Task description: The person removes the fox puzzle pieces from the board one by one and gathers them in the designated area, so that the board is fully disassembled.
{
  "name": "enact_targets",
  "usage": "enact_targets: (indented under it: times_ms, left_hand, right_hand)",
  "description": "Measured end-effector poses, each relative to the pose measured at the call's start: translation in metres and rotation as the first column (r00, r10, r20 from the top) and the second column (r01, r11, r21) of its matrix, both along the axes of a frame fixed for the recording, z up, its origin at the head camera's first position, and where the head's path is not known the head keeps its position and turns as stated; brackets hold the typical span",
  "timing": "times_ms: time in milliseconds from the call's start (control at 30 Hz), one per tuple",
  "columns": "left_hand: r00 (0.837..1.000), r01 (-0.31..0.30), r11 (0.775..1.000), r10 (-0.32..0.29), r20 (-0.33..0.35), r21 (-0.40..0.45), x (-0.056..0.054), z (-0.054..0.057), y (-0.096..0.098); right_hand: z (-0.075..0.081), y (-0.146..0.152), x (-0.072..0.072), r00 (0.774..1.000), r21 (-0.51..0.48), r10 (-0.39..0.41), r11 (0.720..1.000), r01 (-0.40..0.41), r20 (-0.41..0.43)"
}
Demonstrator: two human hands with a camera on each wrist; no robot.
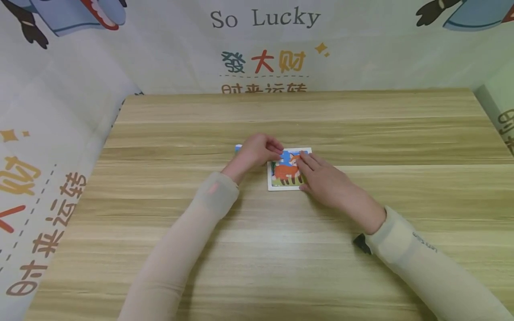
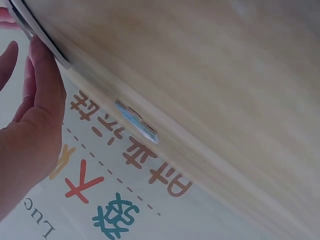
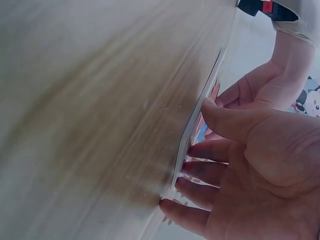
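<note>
A fox jigsaw puzzle (image 1: pixel 286 171) in a white frame lies flat on the wooden table. The left hand (image 1: pixel 254 150) reaches over its upper left corner, fingertips touching there. In the left wrist view, its thumb stands apart from its fingers, with nothing visible between them. The right hand (image 1: pixel 327 180) rests on the puzzle's right side. Its long fingers reach onto the picture, and its thumb touches the near right corner. In the right wrist view, these fingers (image 3: pixel 202 172) look fairly straight along the frame's edge. The left hand covers the picture's upper left part.
A small blue-and-white flat piece (image 1: pixel 238 147) lies on the table (image 1: pixel 273 249) behind the left hand, mostly hidden by it in the head view. The left wrist view shows this piece (image 2: pixel 137 122) more fully. A printed cloth (image 1: pixel 168 53) hangs beyond the table's far edge.
</note>
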State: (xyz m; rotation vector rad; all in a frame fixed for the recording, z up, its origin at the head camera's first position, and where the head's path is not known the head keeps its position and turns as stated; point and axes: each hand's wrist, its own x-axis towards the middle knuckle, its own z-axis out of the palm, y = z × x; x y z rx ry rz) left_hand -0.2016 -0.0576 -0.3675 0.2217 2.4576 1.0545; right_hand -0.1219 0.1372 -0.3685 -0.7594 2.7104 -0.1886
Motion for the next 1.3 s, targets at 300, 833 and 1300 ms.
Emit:
enact_targets:
  times_ms: [300,833,1300]
  left_hand:
    - [1.000,0.005,0.999,-0.006,-0.016,-0.049,-0.004,-0.002,0.008]
    - [1.000,-0.017,0.995,0.016,-0.015,-0.093,-0.006,-0.001,0.009]
    - [0.999,-0.025,1.000,0.025,-0.047,0.002,-0.008,-0.001,-0.002]
  right_hand:
    - [0.003,-0.005,-0.001,1.000,0.002,-0.012,1.000,0.012,0.003]
    - [0.005,-0.007,-0.001,1.000,0.020,-0.017,1.000,0.017,0.017]
    - [0.005,-0.009,-0.001,0.999,0.021,-0.028,0.999,0.027,0.026]
